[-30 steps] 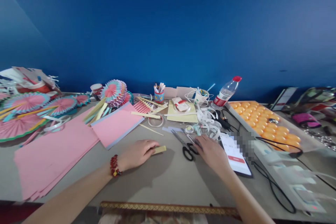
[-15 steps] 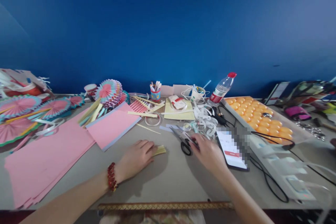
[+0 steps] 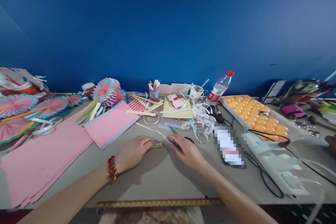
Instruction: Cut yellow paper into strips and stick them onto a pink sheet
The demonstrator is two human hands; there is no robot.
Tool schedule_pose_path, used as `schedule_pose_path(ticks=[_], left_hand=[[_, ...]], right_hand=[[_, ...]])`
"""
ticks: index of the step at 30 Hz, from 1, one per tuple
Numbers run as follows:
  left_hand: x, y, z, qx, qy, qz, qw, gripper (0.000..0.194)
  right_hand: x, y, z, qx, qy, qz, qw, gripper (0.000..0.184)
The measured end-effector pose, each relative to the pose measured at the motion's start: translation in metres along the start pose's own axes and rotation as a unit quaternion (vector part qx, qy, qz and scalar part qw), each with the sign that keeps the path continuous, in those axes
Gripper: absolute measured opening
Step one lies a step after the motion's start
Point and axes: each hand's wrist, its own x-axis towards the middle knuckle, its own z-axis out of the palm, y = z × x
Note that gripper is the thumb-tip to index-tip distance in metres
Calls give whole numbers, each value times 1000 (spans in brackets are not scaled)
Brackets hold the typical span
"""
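My left hand (image 3: pixel 136 150), with a red beaded bracelet (image 3: pixel 112 168) at its wrist, is closed over a small folded piece of yellow paper (image 3: pixel 156 145) on the table. Only the paper's right end shows. Just to the right, my right hand (image 3: pixel 187 152) grips a slim knife-like tool (image 3: pixel 170 140); its pale narrow tip points up and left, and its dark handle is partly under my fingers. Behind that hand lies a pair of scissors (image 3: pixel 172 129), its black handles mostly hidden by my fingers.
Pink paper sheets (image 3: pixel 47 161) and folded paper fans (image 3: pixel 106 89) lie left. Behind my hands are a tape roll (image 3: pixel 151 119), pen cup (image 3: pixel 154 92) and tangled white strips (image 3: pixel 203 120). A tilted bottle (image 3: pixel 219 89), phone (image 3: pixel 229 148), orange tray (image 3: pixel 249 112) and power strip (image 3: pixel 278 171) stand right.
My right hand has moved left, away from the phone and towards my left hand, carrying the knife-like tool. The scissors stay on the table. My left hand still covers the yellow paper.
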Motion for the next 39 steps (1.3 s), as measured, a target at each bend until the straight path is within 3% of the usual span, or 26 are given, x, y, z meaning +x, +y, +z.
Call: schedule_pose_path(ticks=[5, 10, 18, 32, 39], left_hand=[[1, -5, 5, 70, 9, -11, 997, 26], [-5, -3, 10, 29, 51, 2, 998, 30], [-9, -4, 14, 45, 45, -9, 998, 29], [-5, -1, 10, 30, 35, -22, 999, 25], [-6, 0, 8, -9, 38, -42, 998, 20]], right_hand=[[-3, -7, 14, -48, 36, 26, 998, 36], [-6, -15, 17, -109, 34, 12, 993, 35], [-2, -5, 13, -166, 32, 72, 983, 34], [-1, 22, 6, -110, 61, 27, 992, 35], [4, 7, 7, -76, 20, 3, 997, 36]])
